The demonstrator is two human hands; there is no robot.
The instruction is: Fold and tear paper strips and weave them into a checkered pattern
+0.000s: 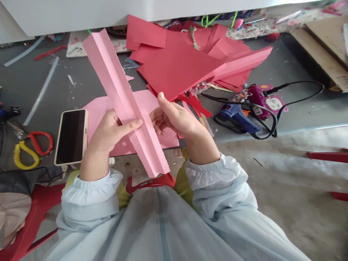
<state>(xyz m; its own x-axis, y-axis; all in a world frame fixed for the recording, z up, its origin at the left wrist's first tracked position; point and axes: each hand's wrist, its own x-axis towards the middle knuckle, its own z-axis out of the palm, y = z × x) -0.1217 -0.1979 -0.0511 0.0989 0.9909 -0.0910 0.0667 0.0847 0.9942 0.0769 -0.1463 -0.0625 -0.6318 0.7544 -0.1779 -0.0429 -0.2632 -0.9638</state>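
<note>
A long strip of pink paper (123, 94), creased lengthwise into folds, slants across the middle of the view. My left hand (110, 132) grips it near its centre, thumb on top and the fingers hidden underneath. Just right of the strip is my right hand (174, 117), its thumb raised and its fingers loosely curled apart, with nothing visible in it. Beneath both hands a larger pink sheet (96, 110) lies at the table's front edge. Red paper sheets (182, 69) are heaped beyond the hands, with another folded pink-red strip (243, 63) on their right side.
A phone (71, 137) and scissors with red and yellow handles (34, 148) lie at left on the grey table (29, 88). On the right are a blue glue gun (239, 117), its looping black cord, a purple box (268, 102) and cardboard (320, 54). Red stools stand below.
</note>
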